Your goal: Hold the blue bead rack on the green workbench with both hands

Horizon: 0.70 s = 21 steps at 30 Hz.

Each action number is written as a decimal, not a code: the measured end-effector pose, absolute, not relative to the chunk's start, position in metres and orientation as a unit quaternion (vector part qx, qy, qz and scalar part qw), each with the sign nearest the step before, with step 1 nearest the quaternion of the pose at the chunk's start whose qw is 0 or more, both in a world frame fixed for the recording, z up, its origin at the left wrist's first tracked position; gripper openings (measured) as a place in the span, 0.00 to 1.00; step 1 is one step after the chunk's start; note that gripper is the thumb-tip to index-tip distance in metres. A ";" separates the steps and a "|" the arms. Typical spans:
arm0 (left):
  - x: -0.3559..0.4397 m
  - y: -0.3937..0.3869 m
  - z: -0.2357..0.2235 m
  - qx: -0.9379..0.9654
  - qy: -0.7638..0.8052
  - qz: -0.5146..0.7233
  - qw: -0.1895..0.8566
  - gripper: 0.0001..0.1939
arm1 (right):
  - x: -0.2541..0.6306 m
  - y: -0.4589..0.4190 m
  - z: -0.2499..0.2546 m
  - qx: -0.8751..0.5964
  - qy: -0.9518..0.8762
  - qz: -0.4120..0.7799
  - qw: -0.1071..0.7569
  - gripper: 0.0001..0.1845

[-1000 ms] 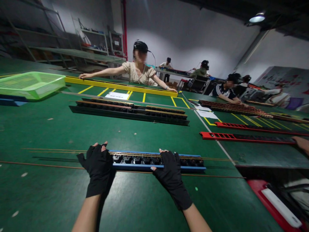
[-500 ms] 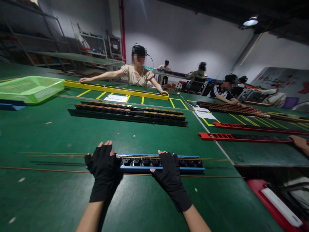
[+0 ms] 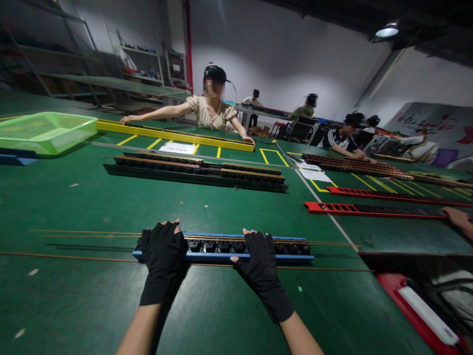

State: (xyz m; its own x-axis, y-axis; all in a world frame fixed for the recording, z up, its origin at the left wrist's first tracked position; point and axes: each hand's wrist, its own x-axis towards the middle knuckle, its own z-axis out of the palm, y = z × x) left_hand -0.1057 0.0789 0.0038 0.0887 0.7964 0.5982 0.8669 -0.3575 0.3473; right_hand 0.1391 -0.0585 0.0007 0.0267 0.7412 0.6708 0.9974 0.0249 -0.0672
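Observation:
A blue rail (image 3: pixel 218 255) filled with black parts lies across the green table (image 3: pixel 92 207) in front of me. Thin copper rods (image 3: pixel 74 232) run along it and stick out on both sides. My left hand (image 3: pixel 162 259), in a black fingerless glove, lies over the rail near its left end with fingers curled on the top. My right hand (image 3: pixel 260 264), gloved the same way, grips the rail near its middle, thumb on the near edge and fingers over the far edge.
A long black rail (image 3: pixel 195 175) lies further back, a yellow rail (image 3: pixel 173 134) beyond it under another person's hands. A green basket (image 3: pixel 44 130) stands at the far left. Red rails (image 3: pixel 373 209) lie on the right table, where someone's hand (image 3: pixel 458 217) shows.
My left hand has slid to the right along the blue rail, uncovering its left end. My right hand has stayed in place.

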 end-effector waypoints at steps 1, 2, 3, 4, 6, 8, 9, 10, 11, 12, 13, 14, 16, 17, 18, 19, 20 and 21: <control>-0.106 0.079 0.004 -0.736 -0.567 -0.368 0.047 0.23 | 0.139 -0.059 0.001 -0.659 -0.660 -0.228 0.279 0.38; -0.106 0.079 0.004 -0.734 -0.569 -0.367 0.047 0.23 | 0.139 -0.059 0.000 -0.660 -0.660 -0.226 0.278 0.38; -0.105 0.079 0.005 -0.734 -0.571 -0.365 0.047 0.23 | 0.139 -0.059 0.000 -0.661 -0.661 -0.224 0.276 0.38; -0.105 0.079 0.006 -0.735 -0.572 -0.362 0.048 0.23 | 0.139 -0.059 0.000 -0.662 -0.662 -0.222 0.274 0.39; -0.104 0.078 0.009 -0.735 -0.575 -0.356 0.054 0.24 | 0.139 -0.059 -0.001 -0.663 -0.662 -0.220 0.271 0.39; -0.103 0.077 0.011 -0.734 -0.577 -0.352 0.062 0.24 | 0.140 -0.059 -0.001 -0.663 -0.662 -0.222 0.270 0.39; -0.103 0.077 0.011 -0.735 -0.577 -0.351 0.064 0.24 | 0.140 -0.059 -0.001 -0.662 -0.662 -0.223 0.270 0.39; -0.103 0.077 0.011 -0.735 -0.577 -0.351 0.065 0.24 | 0.140 -0.059 -0.001 -0.662 -0.662 -0.224 0.271 0.39; -0.103 0.077 0.011 -0.736 -0.575 -0.352 0.067 0.23 | 0.140 -0.059 -0.001 -0.661 -0.661 -0.225 0.273 0.39; -0.104 0.077 0.010 -0.737 -0.571 -0.354 0.069 0.23 | 0.140 -0.059 -0.001 -0.660 -0.661 -0.225 0.277 0.39; -0.104 0.077 0.009 -0.738 -0.568 -0.357 0.074 0.23 | 0.140 -0.059 0.000 -0.659 -0.660 -0.226 0.279 0.38; -0.105 0.078 0.009 -0.737 -0.566 -0.360 0.080 0.22 | 0.139 -0.059 0.000 -0.659 -0.660 -0.226 0.281 0.38; -0.105 0.077 0.009 -0.740 -0.565 -0.353 0.091 0.22 | 0.139 -0.058 0.000 -0.659 -0.661 -0.223 0.282 0.38; -0.105 0.077 0.010 -0.745 -0.564 -0.343 0.097 0.22 | 0.139 -0.058 0.000 -0.661 -0.659 -0.221 0.282 0.38; -0.105 0.076 0.012 -0.749 -0.564 -0.333 0.101 0.22 | 0.139 -0.058 -0.001 -0.663 -0.657 -0.219 0.283 0.38; -0.105 0.075 0.013 -0.752 -0.564 -0.325 0.106 0.22 | 0.139 -0.058 -0.001 -0.665 -0.655 -0.217 0.286 0.38; -0.105 0.075 0.015 -0.754 -0.563 -0.320 0.110 0.22 | 0.139 -0.058 -0.001 -0.665 -0.654 -0.217 0.288 0.38; -0.104 0.074 0.017 -0.756 -0.561 -0.318 0.113 0.23 | 0.139 -0.058 -0.001 -0.664 -0.654 -0.217 0.290 0.38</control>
State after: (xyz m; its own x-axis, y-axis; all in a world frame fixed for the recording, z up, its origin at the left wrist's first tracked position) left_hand -0.1045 0.0743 0.0169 0.1685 0.7760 0.6078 0.9201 -0.3450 0.1855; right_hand 0.1387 -0.0577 -0.0013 0.0506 0.7425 0.6679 0.9946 0.0235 -0.1015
